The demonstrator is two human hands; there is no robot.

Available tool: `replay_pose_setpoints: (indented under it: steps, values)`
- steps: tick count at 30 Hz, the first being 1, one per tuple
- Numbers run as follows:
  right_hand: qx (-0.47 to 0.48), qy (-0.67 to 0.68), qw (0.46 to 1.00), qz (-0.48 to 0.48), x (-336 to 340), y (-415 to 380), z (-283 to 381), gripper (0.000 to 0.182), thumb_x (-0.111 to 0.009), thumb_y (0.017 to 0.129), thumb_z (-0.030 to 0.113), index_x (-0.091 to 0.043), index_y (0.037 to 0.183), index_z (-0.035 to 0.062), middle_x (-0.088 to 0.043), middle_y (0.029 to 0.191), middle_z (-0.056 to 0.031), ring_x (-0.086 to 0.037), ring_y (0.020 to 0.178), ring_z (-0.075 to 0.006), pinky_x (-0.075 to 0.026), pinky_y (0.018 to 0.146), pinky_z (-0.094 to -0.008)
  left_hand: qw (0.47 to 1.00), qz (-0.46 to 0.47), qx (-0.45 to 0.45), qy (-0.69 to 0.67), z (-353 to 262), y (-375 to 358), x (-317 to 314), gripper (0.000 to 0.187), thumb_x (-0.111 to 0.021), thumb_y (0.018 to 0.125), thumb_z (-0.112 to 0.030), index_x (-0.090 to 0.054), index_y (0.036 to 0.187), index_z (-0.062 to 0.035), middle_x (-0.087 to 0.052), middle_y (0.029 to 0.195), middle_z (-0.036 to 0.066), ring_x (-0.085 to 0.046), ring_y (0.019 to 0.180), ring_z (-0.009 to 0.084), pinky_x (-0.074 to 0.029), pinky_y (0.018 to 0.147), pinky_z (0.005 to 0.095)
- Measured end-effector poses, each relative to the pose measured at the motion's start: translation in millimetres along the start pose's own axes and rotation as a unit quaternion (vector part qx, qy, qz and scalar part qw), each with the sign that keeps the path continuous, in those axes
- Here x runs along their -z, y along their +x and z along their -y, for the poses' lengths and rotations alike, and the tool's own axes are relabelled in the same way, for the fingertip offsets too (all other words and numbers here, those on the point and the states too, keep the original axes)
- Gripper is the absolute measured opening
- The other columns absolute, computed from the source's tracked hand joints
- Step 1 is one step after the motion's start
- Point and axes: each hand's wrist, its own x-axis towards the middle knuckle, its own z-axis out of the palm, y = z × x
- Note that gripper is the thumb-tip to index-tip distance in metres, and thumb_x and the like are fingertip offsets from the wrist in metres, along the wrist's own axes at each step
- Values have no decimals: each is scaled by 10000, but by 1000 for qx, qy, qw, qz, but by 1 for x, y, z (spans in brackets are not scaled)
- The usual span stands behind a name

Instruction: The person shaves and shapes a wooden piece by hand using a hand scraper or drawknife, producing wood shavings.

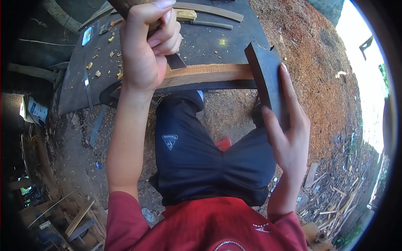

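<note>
My left hand (pixel 146 54) is closed around the dark wooden handle (pixel 127 6) of what looks like a chisel. Below the fist, its flat metal blade (pixel 176 61) meets the top edge of a pale wooden strip (pixel 213 74). That strip lies crosswise at the near edge of the table, above my knees, with a dark band along its lower side. My right hand (pixel 289 129) grips a dark, long block (pixel 264 71) between thumb and fingers. The block stands across the strip's right end and hides it. The strip's left end is behind my left wrist.
Wood chips and a thin metal strip (pixel 87 81) lie on the dark table (pixel 209 44). At its far side are a curved wooden slat (pixel 213 10) and a dark rod (pixel 211 25). Sawdust (pixel 310 79) covers the ground to the right. Scrap wood (pixel 79 217) is piled lower left.
</note>
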Motion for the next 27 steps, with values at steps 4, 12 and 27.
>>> replay_pose_setpoints:
  steps: [4, 12, 27]
  values:
    - [28, -13, 999, -15, -3, 0, -6, 789, -697, 891, 113, -431, 1631, 180, -722, 1212, -251, -743, 1058, -366, -554, 930, -438, 1000, 22, -5, -19, 0, -2, 7, 270, -493, 1010, -295, -432, 801, -135, -283, 579, -71, -186, 497, 63, -180, 507, 274]
    - [-44, 7, 999, 15, 0, 0, 6, 763, -642, 903, 158, -424, 1632, 120, -643, 1434, -227, -678, 1244, -275, -495, 1068, -405, 999, 25, -8, -35, 0, -5, 12, 278, -498, 993, -316, -427, 791, -140, -284, 579, -74, -184, 501, 65, -183, 511, 276]
    - [-47, 2, 999, 11, -3, -2, 5, 773, -638, 907, 167, -407, 1644, 136, -634, 1454, -208, -676, 1228, -254, -500, 1055, -398, 996, 56, -23, -73, 2, -11, 27, 272, -489, 968, -367, -445, 817, -145, -299, 580, -70, -190, 514, 78, -190, 519, 278]
